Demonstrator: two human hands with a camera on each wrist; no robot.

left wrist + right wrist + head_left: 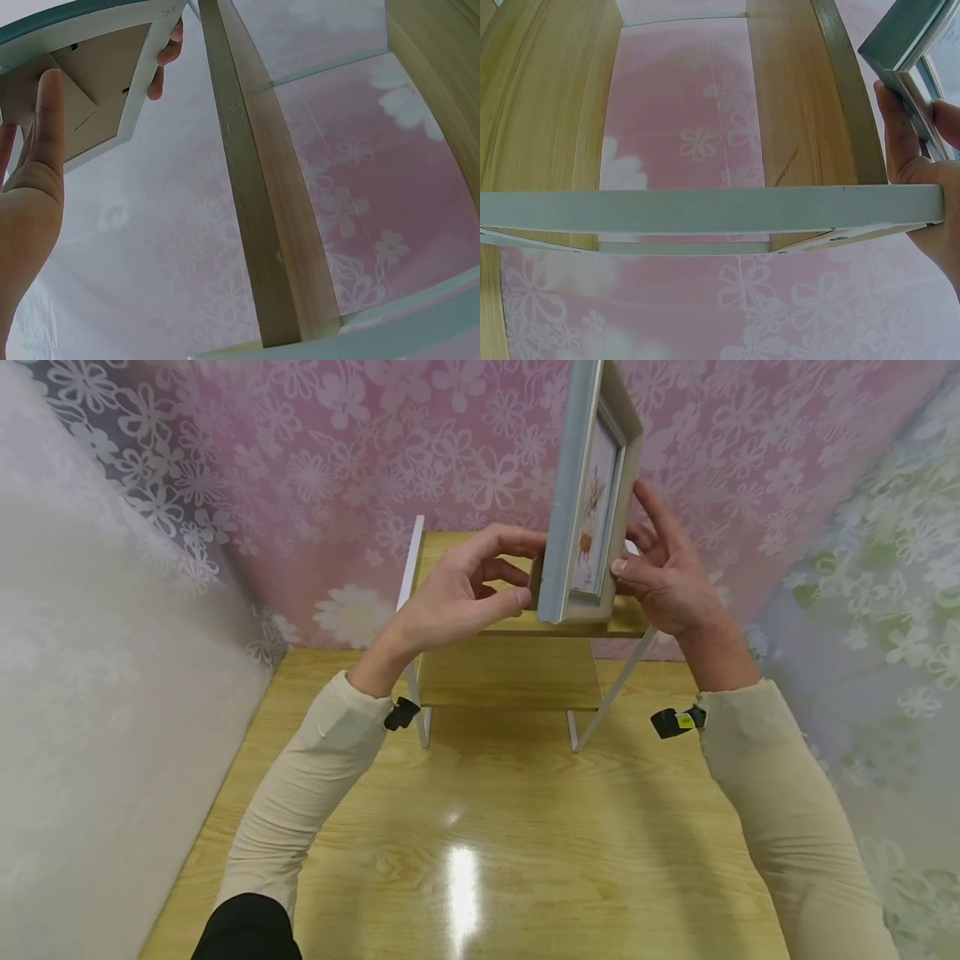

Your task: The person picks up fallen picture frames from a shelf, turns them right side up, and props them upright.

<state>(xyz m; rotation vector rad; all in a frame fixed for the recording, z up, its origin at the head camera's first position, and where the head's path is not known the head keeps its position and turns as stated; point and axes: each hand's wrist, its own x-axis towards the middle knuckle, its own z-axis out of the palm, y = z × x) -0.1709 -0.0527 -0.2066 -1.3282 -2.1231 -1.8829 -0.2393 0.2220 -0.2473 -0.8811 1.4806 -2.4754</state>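
Note that the picture frame [592,518] is between your two hands, to the right of your left hand [476,572] and to the left of your right hand [667,568]. Both hands touch it, so neither is nearer. Your right hand grips the right-side edge, thumb in front and fingers behind. Your left hand pinches the easel stand [22,88] at the rear, thumb against its face. The longer visible axis runs upward in the head view; foreshortening prevents confirming the true long axis. The printed face turns toward your right, the backing board [112,64] toward your left. Both wrist views show the frame apart from the shelf unit's top board [442,542].
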